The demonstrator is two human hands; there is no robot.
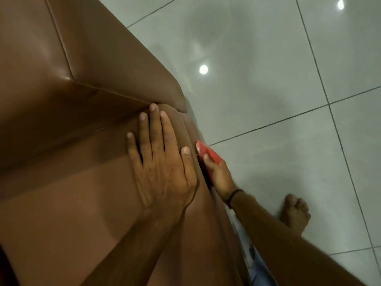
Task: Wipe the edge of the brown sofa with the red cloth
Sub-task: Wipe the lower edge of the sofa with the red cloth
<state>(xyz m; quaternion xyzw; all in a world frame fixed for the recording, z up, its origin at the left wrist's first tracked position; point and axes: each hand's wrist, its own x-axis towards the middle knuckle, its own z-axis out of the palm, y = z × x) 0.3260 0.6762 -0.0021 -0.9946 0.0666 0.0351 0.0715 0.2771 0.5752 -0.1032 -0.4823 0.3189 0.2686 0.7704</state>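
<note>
The brown leather sofa (72, 182) fills the left half of the head view, its seat edge running down toward the lower right. My left hand (162, 162) lies flat on the seat cushion near that edge, fingers spread and holding nothing. Just over the edge, my right hand (218, 174) presses the red cloth (208, 153) against the sofa's front side. Only a small part of the cloth shows above my fingers. A dark band circles my right wrist.
Glossy pale floor tiles (278, 89) with dark grout lines spread to the right, reflecting ceiling lights. My bare foot (294, 213) stands on the tiles close to the sofa. The sofa's armrest (115, 65) rises at the upper left.
</note>
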